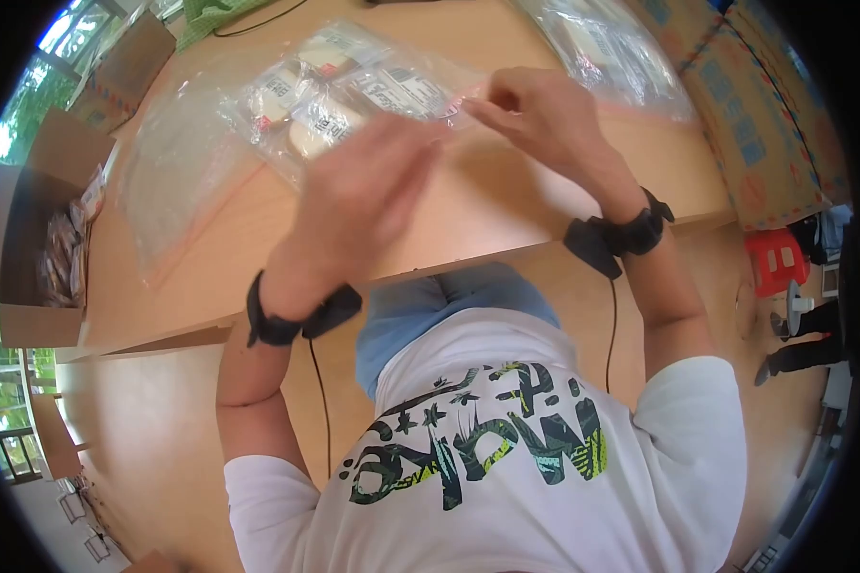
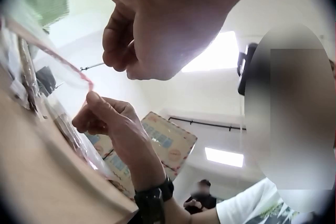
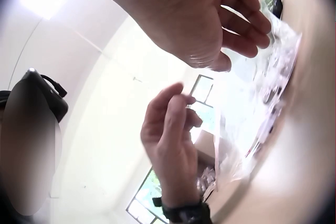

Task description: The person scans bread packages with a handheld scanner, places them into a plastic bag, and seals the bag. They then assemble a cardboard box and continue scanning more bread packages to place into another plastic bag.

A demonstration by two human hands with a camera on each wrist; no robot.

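Observation:
A large clear plastic bag (image 1: pixel 440 78) with a pink edge lies on the table, holding several flat packets (image 1: pixel 325 124) with pale contents and printed labels. At its near right corner, my right hand (image 1: pixel 545 110) pinches the pink edge between thumb and fingers; in the left wrist view the thumb tip meets this pink edge (image 2: pixel 90 84). My left hand (image 1: pixel 363 186), blurred in the head view, hovers before the bag's near side. Its fingers are loosely curled in the right wrist view, with nothing showing between them.
Another clear bag (image 1: pixel 177 177) lies flat at the left, and a filled bag (image 1: pixel 602 53) at the back right. An opened carton (image 1: pixel 29 258) with packets stands left. Big cartons (image 1: pixel 736 115) rise at the right, by a red stool (image 1: pixel 776 263). A green cloth (image 1: pixel 210 14) lies behind.

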